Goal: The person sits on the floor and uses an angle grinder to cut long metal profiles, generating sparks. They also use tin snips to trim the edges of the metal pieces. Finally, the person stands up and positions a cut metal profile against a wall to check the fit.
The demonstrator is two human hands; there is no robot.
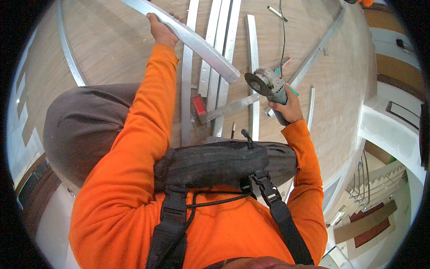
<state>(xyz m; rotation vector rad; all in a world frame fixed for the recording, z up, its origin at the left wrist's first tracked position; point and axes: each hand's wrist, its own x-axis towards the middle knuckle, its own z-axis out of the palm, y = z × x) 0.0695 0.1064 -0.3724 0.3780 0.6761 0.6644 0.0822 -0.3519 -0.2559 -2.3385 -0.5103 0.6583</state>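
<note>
My left hand (164, 31) grips a silver metal channel (201, 49), which slants down to the right, its near end just left of the grinder. My right hand (286, 107) is closed around a grey angle grinder (271, 83) with a dark disc facing that channel end; its black cord runs upward. Below them a steel square (230, 106) with a red handle (199, 104) lies across more channels (211, 40) on the wooden surface. A pink and green item (285, 63) lies behind the grinder, partly hidden.
Long metal strips lie at the left (66, 42) and right (322, 45). A marker (277, 12) lies at the top, another (233, 130) near my body. My grey-clad knee (85, 121) is at left. A white ledge (380, 125) edges the surface at right, with stairs (371, 184) below.
</note>
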